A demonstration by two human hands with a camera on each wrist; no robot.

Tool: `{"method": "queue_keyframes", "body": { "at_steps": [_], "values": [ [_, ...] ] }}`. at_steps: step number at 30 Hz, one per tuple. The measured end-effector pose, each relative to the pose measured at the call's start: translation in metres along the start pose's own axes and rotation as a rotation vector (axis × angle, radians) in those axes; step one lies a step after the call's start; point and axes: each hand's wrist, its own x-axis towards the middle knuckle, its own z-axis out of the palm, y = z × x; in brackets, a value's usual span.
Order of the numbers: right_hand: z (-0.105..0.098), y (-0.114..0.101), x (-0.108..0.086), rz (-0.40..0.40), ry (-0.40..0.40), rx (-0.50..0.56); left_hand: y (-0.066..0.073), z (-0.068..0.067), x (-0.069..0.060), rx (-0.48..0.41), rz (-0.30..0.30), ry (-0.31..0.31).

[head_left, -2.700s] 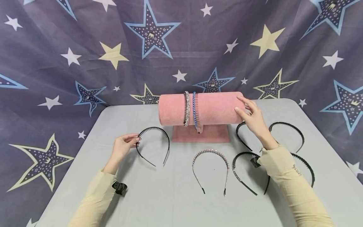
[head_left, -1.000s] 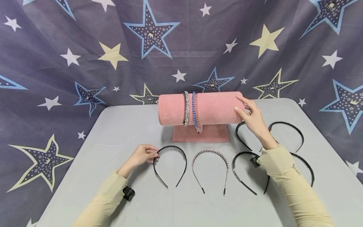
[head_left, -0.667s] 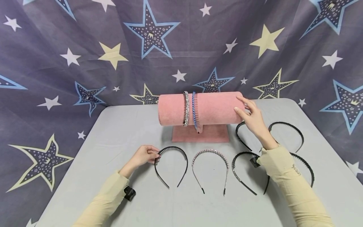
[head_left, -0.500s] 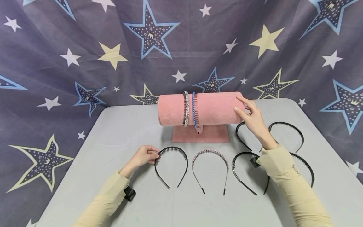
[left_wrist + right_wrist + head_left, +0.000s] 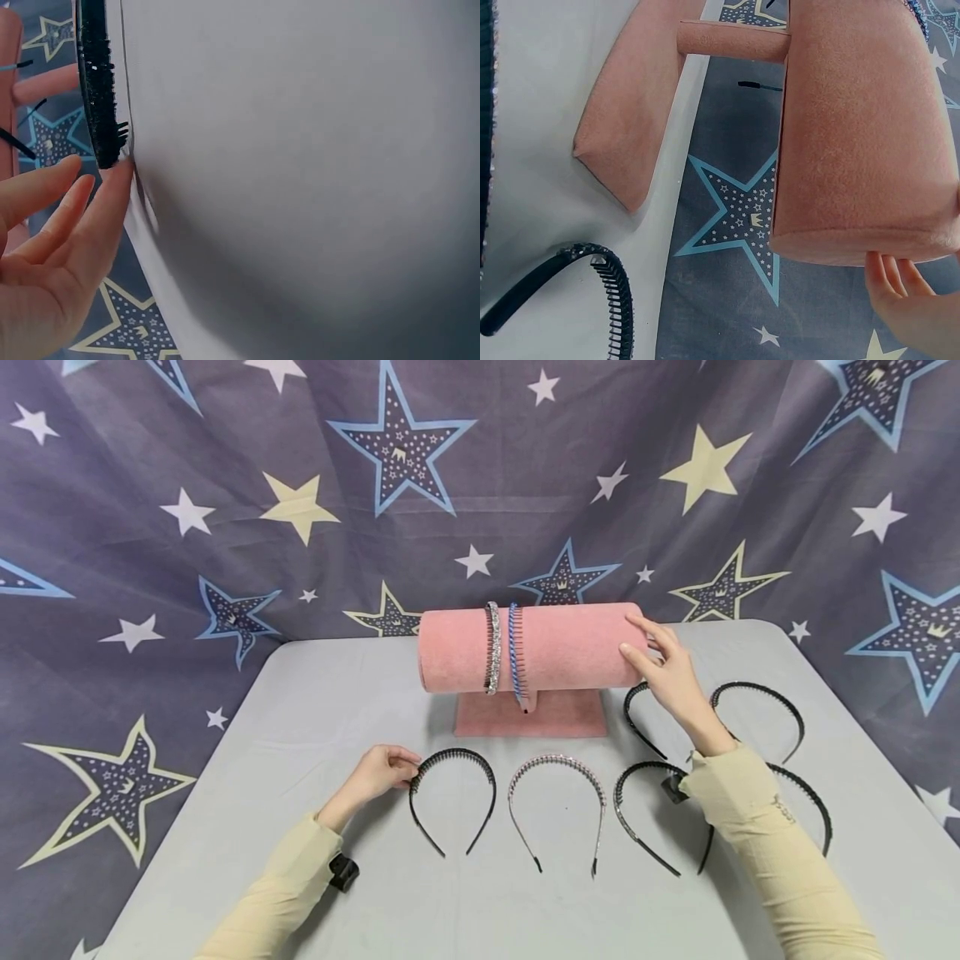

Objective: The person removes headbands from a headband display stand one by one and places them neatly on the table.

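My left hand (image 5: 380, 772) is beside the left shoulder of a black toothed headband (image 5: 486, 767), which lies on the table. In the left wrist view the thumb and fingers are spread apart, with one fingertip at the lower end of the headband (image 5: 96, 82). My right hand (image 5: 678, 681) holds the right end of a pink padded display stand (image 5: 577, 643), thumb and forefinger over its edge. In the right wrist view several fingers (image 5: 889, 281) touch the end of the roll. A silver glittery headband (image 5: 492, 647) and a blue headband (image 5: 515, 652) sit on the roll.
A pinkish silver headband (image 5: 555, 761) lies right of the black one. Further right are several dark headbands, among them one with a glittery side (image 5: 626, 827) and a black one (image 5: 787, 706); my right arm partly covers some. A star-patterned cloth (image 5: 480, 485) hangs behind the grey-white table (image 5: 450, 910).
My left hand brought the black headband rightward and nearer me, beside the pinkish silver one. Its fingers have since loosened and the headband has settled slightly. My right hand stays on the stand.
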Motion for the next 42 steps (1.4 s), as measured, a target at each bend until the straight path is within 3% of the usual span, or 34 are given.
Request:
{"method": "queue_keyframes", "body": {
  "at_steps": [6, 17, 24, 33, 39, 42],
  "values": [
    [-0.001, 0.016, 0.004, 0.0, -0.006, 0.011, 0.005, 0.0, -0.001, 0.108, 0.033, 0.088],
    [-0.002, 0.028, 0.007, -0.006, 0.001, 0.004, 0.031, 0.016, 0.0, 0.212, 0.29, 0.278],
    [-0.002, 0.026, 0.006, -0.007, 0.001, 0.0, 0.048, 0.028, 0.003, 0.186, 0.396, 0.343],
    [-0.001, 0.026, 0.006, -0.006, 0.005, 0.008, 0.073, 0.043, 0.007, 0.116, 0.478, 0.412],
    [-0.002, 0.027, 0.007, 0.0, 0.002, 0.01, 0.083, 0.051, 0.01, 0.125, 0.605, 0.494],
    [-0.002, 0.027, 0.007, 0.003, 0.001, 0.006, 0.087, 0.055, 0.011, 0.129, 0.635, 0.53]
  ]
}}
